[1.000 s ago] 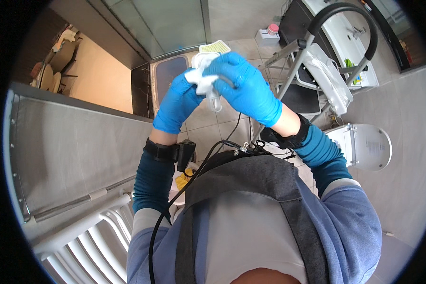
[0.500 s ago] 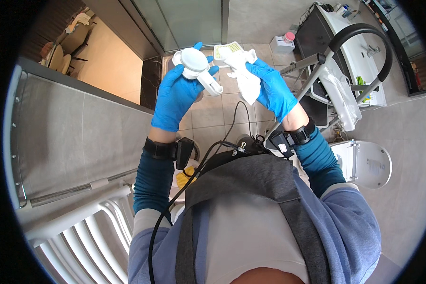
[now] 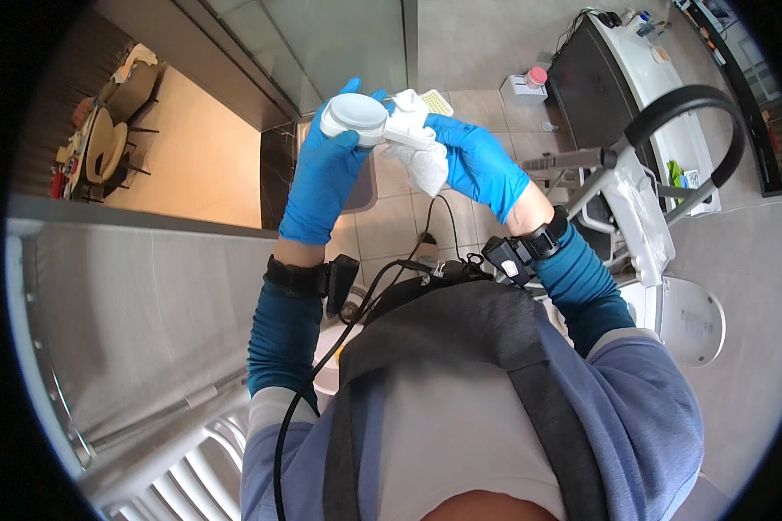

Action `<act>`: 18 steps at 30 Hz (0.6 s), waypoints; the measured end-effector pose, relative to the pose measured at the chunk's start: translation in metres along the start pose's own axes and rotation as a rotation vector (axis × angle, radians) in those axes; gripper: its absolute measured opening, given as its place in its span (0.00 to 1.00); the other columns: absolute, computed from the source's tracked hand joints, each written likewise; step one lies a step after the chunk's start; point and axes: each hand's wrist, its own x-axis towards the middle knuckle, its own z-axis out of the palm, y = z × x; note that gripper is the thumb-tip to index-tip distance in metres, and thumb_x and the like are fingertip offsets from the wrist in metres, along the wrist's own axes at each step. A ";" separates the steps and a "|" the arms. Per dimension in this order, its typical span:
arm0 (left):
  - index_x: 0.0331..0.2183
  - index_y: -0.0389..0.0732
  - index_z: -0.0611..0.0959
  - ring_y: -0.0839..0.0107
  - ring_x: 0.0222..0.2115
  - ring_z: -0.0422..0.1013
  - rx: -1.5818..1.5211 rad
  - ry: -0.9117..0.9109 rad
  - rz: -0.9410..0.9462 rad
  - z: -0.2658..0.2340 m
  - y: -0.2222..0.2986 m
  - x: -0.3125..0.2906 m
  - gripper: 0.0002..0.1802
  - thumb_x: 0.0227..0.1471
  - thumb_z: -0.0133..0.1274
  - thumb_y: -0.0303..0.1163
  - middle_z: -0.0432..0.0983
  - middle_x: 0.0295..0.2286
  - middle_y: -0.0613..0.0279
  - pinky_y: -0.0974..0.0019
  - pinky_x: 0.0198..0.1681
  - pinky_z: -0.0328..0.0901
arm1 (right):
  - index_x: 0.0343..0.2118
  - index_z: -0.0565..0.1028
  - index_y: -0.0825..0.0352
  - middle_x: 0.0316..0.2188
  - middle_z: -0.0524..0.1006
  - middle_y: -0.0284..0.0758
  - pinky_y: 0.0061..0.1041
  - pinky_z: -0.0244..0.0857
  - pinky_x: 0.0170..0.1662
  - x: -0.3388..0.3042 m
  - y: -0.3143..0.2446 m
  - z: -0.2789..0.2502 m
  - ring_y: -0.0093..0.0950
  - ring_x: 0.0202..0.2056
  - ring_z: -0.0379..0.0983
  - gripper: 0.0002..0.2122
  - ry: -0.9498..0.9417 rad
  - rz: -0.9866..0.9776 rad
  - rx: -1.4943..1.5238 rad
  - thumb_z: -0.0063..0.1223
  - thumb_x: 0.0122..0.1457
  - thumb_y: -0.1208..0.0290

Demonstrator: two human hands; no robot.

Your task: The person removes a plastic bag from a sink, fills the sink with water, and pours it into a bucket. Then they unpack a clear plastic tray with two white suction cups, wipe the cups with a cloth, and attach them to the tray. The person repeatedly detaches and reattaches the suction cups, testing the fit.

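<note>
My left hand (image 3: 320, 182), in a blue glove, is closed around a white round plastic holder (image 3: 356, 113) with a short arm pointing right. In my right hand (image 3: 487, 165), also gloved in blue, is a crumpled white cloth (image 3: 427, 167). The cloth is wrapped against the holder's arm and hides much of it. Just behind the cloth shows the corner of a pale piece with a yellow-green dotted surface (image 3: 437, 102); whether a hand holds it I cannot tell.
A folding frame with a black curved handle (image 3: 682, 108) stands at the right, with a toilet (image 3: 691, 321) below it. A white box (image 3: 523, 91) with a pink-lidded jar sits by the dark vanity (image 3: 586, 82). White rails (image 3: 178, 486) line the lower left. A black cable (image 3: 308, 373) hangs over me.
My right hand has moved left, bringing the cloth onto the holder's arm. The holder has turned so its arm points right. The view has shifted slightly.
</note>
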 end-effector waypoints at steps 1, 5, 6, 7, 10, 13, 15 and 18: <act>0.57 0.34 0.59 0.59 0.53 0.62 0.028 -0.020 0.033 -0.002 0.001 0.014 0.40 0.46 0.58 0.33 0.64 0.51 0.45 0.58 0.58 0.58 | 0.50 0.66 0.72 0.45 0.72 0.42 0.26 0.72 0.42 0.008 -0.009 -0.003 0.32 0.42 0.74 0.18 -0.026 0.026 -0.015 0.48 0.58 0.71; 0.55 0.37 0.61 0.61 0.53 0.62 0.182 0.011 0.118 -0.010 0.002 0.064 0.36 0.46 0.57 0.27 0.64 0.52 0.48 0.61 0.58 0.58 | 0.52 0.65 0.70 0.45 0.72 0.42 0.28 0.72 0.40 0.051 -0.044 -0.019 0.30 0.43 0.73 0.21 -0.106 0.066 0.034 0.48 0.58 0.65; 0.55 0.38 0.61 0.61 0.53 0.62 0.259 0.048 0.135 -0.010 0.000 0.076 0.36 0.45 0.57 0.26 0.64 0.52 0.49 0.61 0.58 0.58 | 0.52 0.65 0.70 0.45 0.72 0.41 0.28 0.72 0.41 0.061 -0.052 -0.022 0.30 0.43 0.72 0.21 -0.064 0.052 0.074 0.49 0.58 0.65; 0.55 0.39 0.61 0.61 0.53 0.62 0.333 0.083 0.154 -0.011 -0.001 0.089 0.36 0.45 0.57 0.25 0.64 0.53 0.50 0.61 0.58 0.57 | 0.52 0.65 0.70 0.45 0.72 0.41 0.29 0.72 0.41 0.071 -0.059 -0.026 0.30 0.44 0.72 0.21 0.032 0.045 0.107 0.49 0.58 0.65; 0.54 0.42 0.62 0.62 0.54 0.61 0.431 0.040 0.185 -0.013 -0.005 0.122 0.39 0.41 0.60 0.23 0.62 0.54 0.53 0.61 0.58 0.57 | 0.53 0.63 0.70 0.45 0.71 0.41 0.27 0.69 0.46 0.097 -0.064 -0.032 0.32 0.43 0.71 0.20 0.019 0.028 0.217 0.47 0.60 0.66; 0.54 0.44 0.62 0.62 0.54 0.60 0.399 -0.042 0.177 -0.009 -0.017 0.146 0.41 0.39 0.63 0.24 0.60 0.55 0.52 0.60 0.59 0.57 | 0.54 0.62 0.70 0.45 0.71 0.40 0.29 0.68 0.48 0.122 -0.066 -0.039 0.33 0.43 0.71 0.20 -0.005 0.024 0.208 0.46 0.61 0.68; 0.53 0.44 0.62 0.62 0.55 0.60 0.420 -0.040 0.191 -0.010 -0.019 0.163 0.40 0.38 0.64 0.24 0.61 0.55 0.52 0.60 0.58 0.57 | 0.53 0.62 0.71 0.45 0.71 0.41 0.29 0.68 0.48 0.133 -0.075 -0.051 0.32 0.43 0.71 0.19 -0.096 0.034 0.297 0.45 0.61 0.70; 0.52 0.44 0.63 0.62 0.55 0.60 0.521 -0.073 0.252 -0.017 -0.019 0.193 0.39 0.38 0.63 0.23 0.61 0.54 0.52 0.59 0.58 0.57 | 0.51 0.64 0.73 0.43 0.72 0.41 0.26 0.69 0.45 0.143 -0.107 -0.077 0.29 0.40 0.71 0.17 -0.055 -0.030 0.368 0.44 0.61 0.70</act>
